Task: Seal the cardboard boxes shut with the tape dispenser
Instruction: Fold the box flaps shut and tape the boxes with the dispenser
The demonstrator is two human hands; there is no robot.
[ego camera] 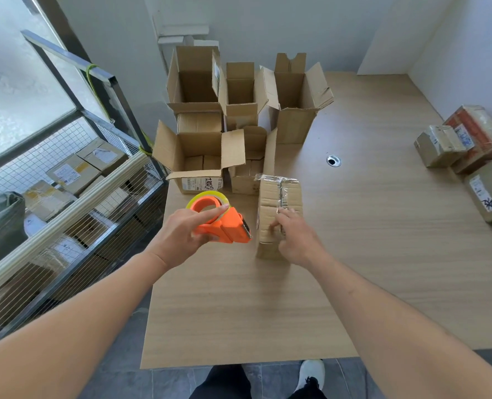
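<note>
At a wooden table (354, 254), a left hand (181, 234) grips an orange tape dispenser (224, 223) while right hand (293, 240) fingers curl onto a small, seemingly light cardboard box (279, 197), best steadied by its stiff edges beside the glossy, likely slippery tape.

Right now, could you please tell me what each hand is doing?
Left hand: grips the orange tape dispenser.
Right hand: fingers curled on the closed cardboard box, pressing its tape.
</note>
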